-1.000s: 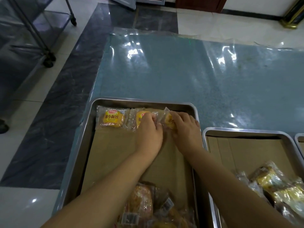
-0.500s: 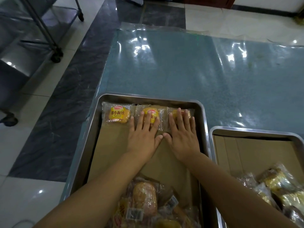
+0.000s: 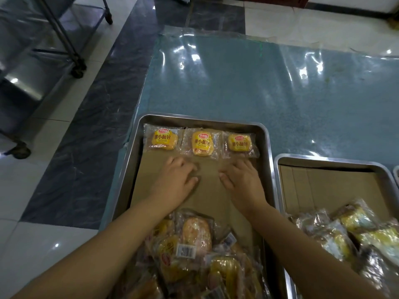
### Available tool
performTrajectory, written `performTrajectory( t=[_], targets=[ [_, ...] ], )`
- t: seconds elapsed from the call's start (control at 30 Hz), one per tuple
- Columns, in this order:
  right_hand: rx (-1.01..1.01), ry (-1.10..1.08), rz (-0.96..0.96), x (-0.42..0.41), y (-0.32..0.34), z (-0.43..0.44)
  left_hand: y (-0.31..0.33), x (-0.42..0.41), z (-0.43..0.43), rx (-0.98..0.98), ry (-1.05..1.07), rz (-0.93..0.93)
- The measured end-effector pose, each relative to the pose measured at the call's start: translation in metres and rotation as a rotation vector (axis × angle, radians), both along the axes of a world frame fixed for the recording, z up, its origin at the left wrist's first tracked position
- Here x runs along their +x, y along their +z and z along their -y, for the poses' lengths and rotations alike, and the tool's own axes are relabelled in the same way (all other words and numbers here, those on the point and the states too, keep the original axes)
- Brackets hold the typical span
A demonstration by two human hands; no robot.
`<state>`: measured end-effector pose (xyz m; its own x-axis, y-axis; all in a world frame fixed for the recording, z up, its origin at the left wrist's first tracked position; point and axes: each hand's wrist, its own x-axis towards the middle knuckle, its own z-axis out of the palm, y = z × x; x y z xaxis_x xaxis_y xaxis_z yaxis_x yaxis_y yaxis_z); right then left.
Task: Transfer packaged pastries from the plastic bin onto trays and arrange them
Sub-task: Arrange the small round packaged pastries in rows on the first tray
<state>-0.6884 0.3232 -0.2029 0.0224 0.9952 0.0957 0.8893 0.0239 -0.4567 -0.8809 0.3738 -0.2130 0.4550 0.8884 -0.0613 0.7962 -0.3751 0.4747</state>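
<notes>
Both hands have drawn back from the row of 3 packaged small breads (image 3: 201,143) they were pressing flat 0.5 s ago; the left hand (image 3: 176,180) and right hand (image 3: 243,182) now lie on the bare cardboard liner (image 3: 207,197) just short of that row, touching no packet; each grip is slack, fingers loosely bent, thumbs turned inward toward each other, pinching nothing. The 3 breads lie side by side, labels up, along the far wall of the steel tray (image 3: 203,121); the left packet (image 3: 162,140) and the right packet (image 3: 239,143) sit fairly square, the middle packet slightly turned. At the tray's near end, between the forearms, lies a loose pile of packaged pastries (image 3: 194,244), overlapping, 1 with a barcode label showing. Just beside this tray on the right stands a 2nd tray (image 3: 323,160), likewise lined, with another heap of packets (image 3: 356,231) at its near end; the corner of a 3rd tray (image 3: 396,172) shows at the frame's edge. The trays rest on a blue-green tabletop (image 3: 259,93) under glossy clear film; a wheeled metal rack (image 3: 71,50) stands on the tiled floor (image 3: 54,190) to the left.
</notes>
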Motion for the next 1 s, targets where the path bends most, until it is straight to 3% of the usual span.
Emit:
performTrajectory(
  t=[0.3,0.4,0.57,0.7,0.8,0.9,1.0],
  targets=[
    [-0.437,0.132,-0.199,-0.037,0.016,0.055,0.013,-0.037,0.05,-0.589,0.003,0.21],
    [-0.366,0.06,-0.18,-0.041,0.02,0.066,0.018,-0.037,0.059,-0.611,0.062,0.331],
    [-0.16,0.097,-0.149,-0.047,0.034,0.083,0.034,-0.04,0.054,-0.594,0.367,0.684],
    [-0.055,0.182,-0.081,-0.059,0.04,0.087,0.047,-0.042,0.055,-0.534,0.489,0.85],
    [-0.033,0.107,-0.02,-0.068,0.035,0.079,0.053,-0.04,0.055,-0.571,0.551,0.91],
    [-0.127,-0.174,-0.356,-0.072,0.035,0.064,0.058,-0.04,0.052,-0.662,0.577,0.994],
    [-0.306,-0.397,-0.799,-0.07,0.033,0.049,0.052,-0.045,0.047,-0.574,0.514,0.77]
  ],
)
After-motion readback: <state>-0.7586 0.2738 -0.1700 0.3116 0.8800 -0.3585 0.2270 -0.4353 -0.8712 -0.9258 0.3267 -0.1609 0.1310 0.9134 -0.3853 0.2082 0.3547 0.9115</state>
